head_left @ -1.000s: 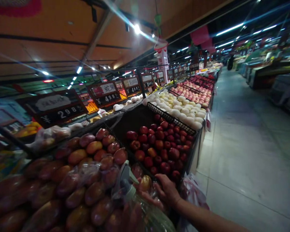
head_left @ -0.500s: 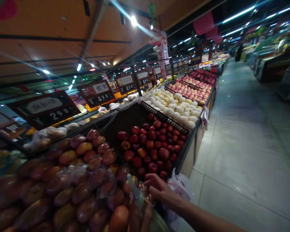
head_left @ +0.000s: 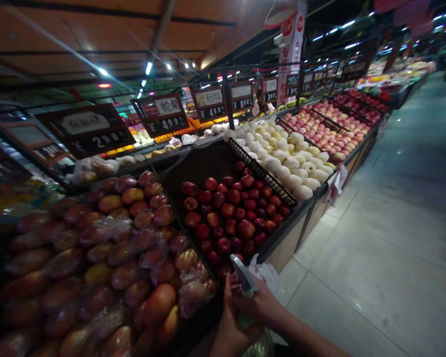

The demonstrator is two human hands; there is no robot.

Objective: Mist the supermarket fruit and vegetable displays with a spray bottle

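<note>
A tilted, white-headed plastic trigger spray bottle (head_left: 242,275) stood just above the bottom of the view, gripped between the left hand (head_left: 227,317) and right hand (head_left: 258,303), fingers curled closed around it. Bagged red-orange mangoes (head_left: 134,277) lay just left, and glossy dark red apples (head_left: 226,213) lay ahead.

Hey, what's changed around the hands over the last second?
The right hand has moved off the fruit and now closes on the spray bottle. The bottle has shifted rightward, away from the mangoes, with the left hand now beneath it. The mangoes and the red apples stay piled in their bins.
</note>
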